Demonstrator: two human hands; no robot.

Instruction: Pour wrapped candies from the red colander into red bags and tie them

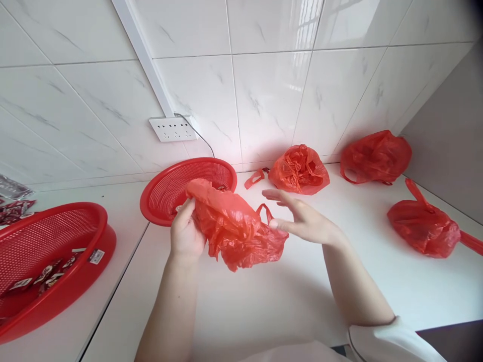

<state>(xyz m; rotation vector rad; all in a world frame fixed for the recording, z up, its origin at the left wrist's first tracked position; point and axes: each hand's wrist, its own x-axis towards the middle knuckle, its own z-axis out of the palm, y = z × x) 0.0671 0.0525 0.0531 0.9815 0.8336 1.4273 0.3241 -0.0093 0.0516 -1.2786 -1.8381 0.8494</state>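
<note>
A crumpled red plastic bag (237, 229) is held up above the white table in the middle of the view. My left hand (187, 231) grips its left end, the thumb on the near side and the other fingers hidden behind the plastic. On the bag's right side my right hand (302, 216) is spread, its fingers apart, beside the bag's handle loop. Whether a fingertip touches the plastic there is hard to tell. What the bag contains, if anything, cannot be made out.
Behind my left hand stands a red perforated basket (151, 201). A larger red basket (107, 241) with several small dark red packets is at the left. Three more red bags (300, 171) (377, 156) (424, 226) lie at the right. A socket strip (173, 129) is on the wall.
</note>
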